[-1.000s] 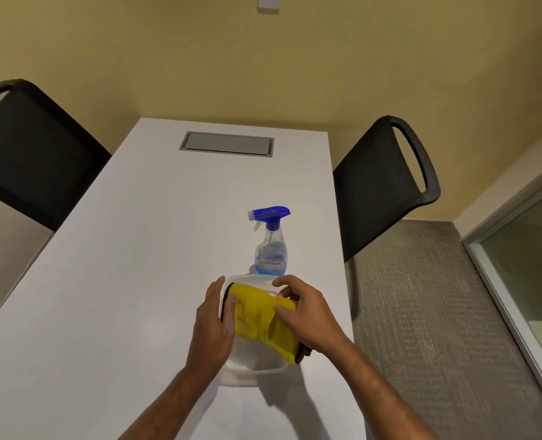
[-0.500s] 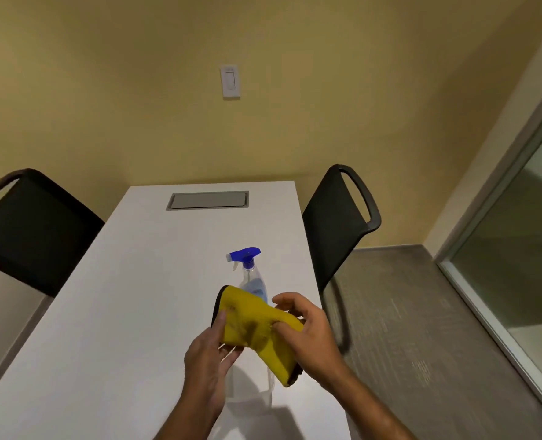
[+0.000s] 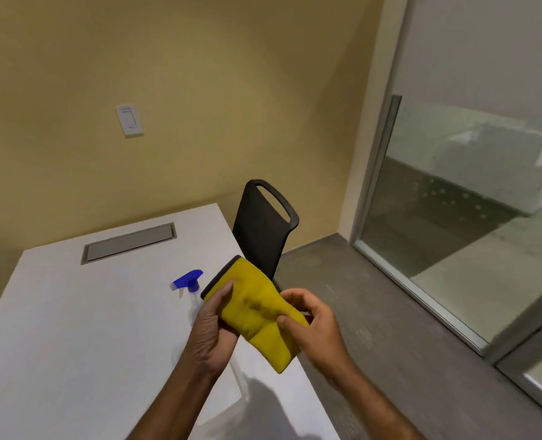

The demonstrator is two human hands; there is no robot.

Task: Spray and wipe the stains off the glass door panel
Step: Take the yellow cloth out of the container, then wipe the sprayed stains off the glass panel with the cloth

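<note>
A folded yellow cloth [image 3: 257, 315] with a dark edge is held up in front of me, above the table's right side. My left hand [image 3: 214, 325] grips its left end with the thumb on top. My right hand [image 3: 311, 325] pinches its right side. Behind the cloth stands a clear spray bottle [image 3: 189, 285] with a blue trigger head, its lower body hidden by my left hand. The glass door panel [image 3: 473, 198] fills the right of the view, with a metal frame and a vertical handle bar [image 3: 390, 144].
A white table [image 3: 73, 328] with a grey cable hatch [image 3: 130, 244] lies below my hands. A black chair [image 3: 263, 230] stands at its right side, between table and door. Grey carpet [image 3: 374, 312] runs to the glass. A light switch [image 3: 129, 119] is on the yellow wall.
Both hands lifted the yellow cloth off the clear container on the table and raised it. My view swung up and right, bringing the glass door panel into sight.
</note>
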